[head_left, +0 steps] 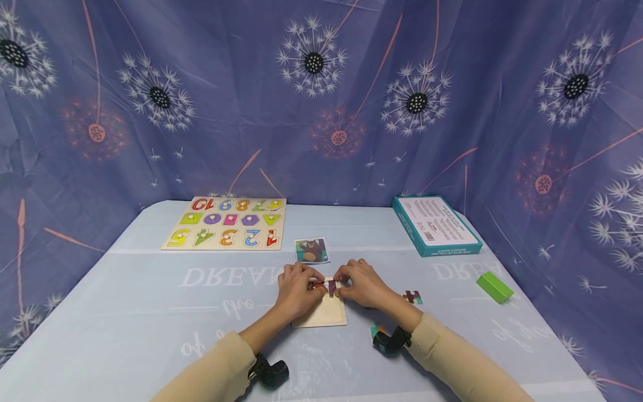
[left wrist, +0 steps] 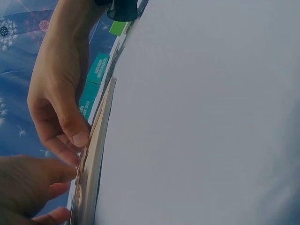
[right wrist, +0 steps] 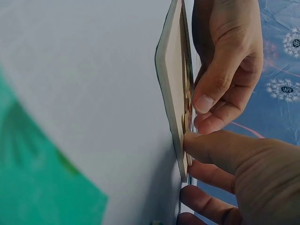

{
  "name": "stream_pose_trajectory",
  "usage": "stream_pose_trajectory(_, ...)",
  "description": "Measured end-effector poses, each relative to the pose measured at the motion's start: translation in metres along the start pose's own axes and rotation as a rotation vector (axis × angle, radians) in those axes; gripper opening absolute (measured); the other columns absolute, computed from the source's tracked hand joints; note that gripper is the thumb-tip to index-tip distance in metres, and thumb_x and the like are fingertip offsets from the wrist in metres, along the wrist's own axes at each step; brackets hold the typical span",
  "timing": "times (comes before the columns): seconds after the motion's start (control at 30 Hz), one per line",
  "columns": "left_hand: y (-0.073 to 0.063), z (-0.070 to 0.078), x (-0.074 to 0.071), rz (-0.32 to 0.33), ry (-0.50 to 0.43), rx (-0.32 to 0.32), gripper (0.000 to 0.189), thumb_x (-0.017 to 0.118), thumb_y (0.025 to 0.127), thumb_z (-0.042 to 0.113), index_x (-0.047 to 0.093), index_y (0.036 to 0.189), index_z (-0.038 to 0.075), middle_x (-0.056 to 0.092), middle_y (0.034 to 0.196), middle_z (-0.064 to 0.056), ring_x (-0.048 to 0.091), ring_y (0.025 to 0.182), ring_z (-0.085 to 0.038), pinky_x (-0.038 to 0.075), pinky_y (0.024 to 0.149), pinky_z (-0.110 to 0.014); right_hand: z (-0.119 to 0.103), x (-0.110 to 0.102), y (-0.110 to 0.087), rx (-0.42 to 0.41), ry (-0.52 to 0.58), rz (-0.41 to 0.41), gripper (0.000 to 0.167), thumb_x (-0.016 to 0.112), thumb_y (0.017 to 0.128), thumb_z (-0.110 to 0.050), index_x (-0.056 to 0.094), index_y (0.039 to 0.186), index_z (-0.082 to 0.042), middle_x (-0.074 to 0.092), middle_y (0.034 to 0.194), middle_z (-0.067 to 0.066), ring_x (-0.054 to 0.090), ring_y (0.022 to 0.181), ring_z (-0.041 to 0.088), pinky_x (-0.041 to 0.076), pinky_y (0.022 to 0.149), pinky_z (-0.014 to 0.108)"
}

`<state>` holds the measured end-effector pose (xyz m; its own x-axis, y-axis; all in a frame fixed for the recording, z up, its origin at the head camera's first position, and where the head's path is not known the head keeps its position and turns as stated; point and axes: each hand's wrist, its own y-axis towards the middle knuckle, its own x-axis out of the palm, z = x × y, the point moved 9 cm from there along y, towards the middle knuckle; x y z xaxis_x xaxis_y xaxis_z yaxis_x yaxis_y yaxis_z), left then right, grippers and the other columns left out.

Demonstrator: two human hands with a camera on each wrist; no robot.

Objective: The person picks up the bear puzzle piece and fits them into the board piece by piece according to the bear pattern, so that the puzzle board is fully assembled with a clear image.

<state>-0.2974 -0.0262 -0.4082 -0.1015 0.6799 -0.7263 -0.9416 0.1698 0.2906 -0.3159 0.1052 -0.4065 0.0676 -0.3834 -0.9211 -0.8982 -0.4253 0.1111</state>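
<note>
A shallow wooden puzzle tray lies in front of the person, bare wood showing in its near part. Along its far edge sit jigsaw pieces, among them a purple piece. My left hand holds a reddish puzzle piece at the far left of the tray between thumb and fingers. From the other side, my right hand pinches the purple piece. In the right wrist view, the right thumb touches the piece at the tray's edge. Fingers hide much of both pieces.
Loose puzzle pieces lie right of the tray, one partly under the right wrist. Behind it is a bear picture card. A number board stands back left, a teal box back right, a green block at right.
</note>
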Motion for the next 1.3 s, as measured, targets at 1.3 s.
stream_pose_trajectory(1.3,-0.0014,0.0028,0.0049,0.015,0.043,0.005,0.013,0.069,0.073,0.02,0.071,0.086,0.019,0.055,0.101,-0.005,0.041,0.096,-0.023,0.027,0.083,-0.046,-0.0013,-0.0012,-0.0011,-0.03,0.027,0.018,0.018,0.075,0.075,-0.023,0.071,0.092,-0.022,0.06,0.085,-0.001,0.044,0.082,0.013,0.034,0.076,0.034)
